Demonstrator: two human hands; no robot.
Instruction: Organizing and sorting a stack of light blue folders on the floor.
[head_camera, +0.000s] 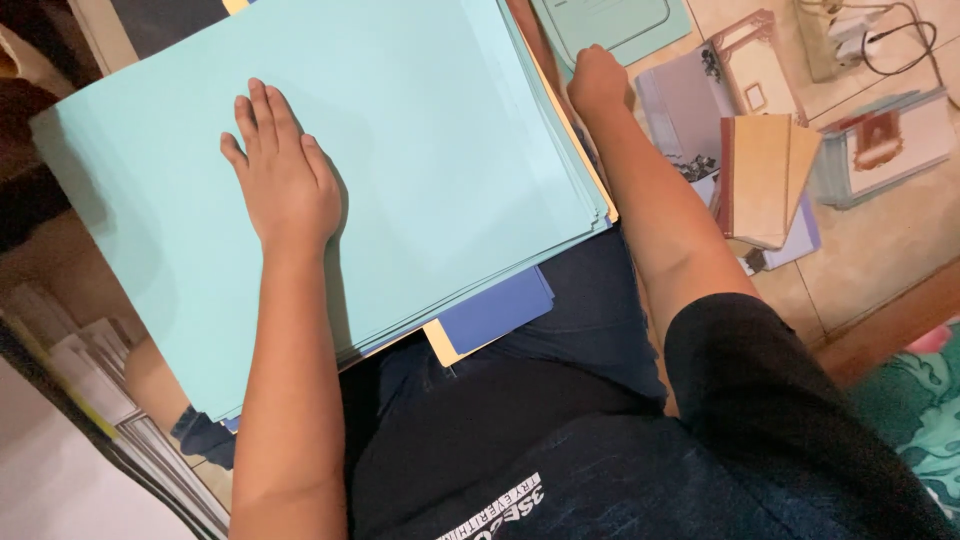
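A thick stack of large light-blue paper sheets (420, 130) lies across my lap, with cream and darker blue sheets (495, 310) showing under its lower edge. My left hand (282, 175) rests flat on top of the stack, fingers together and pointing away from me. My right hand (597, 80) curls over the stack's far right edge, fingers tucked round the sheets there. My dark shorts and shirt fill the lower middle of the view.
On the tiled floor to the right lie small booklets and cards (765, 175), a framed picture card (885, 140) and a light-blue folder (610, 25). A power strip with cables (850, 35) sits at top right. Stacked papers (110, 400) stand at lower left.
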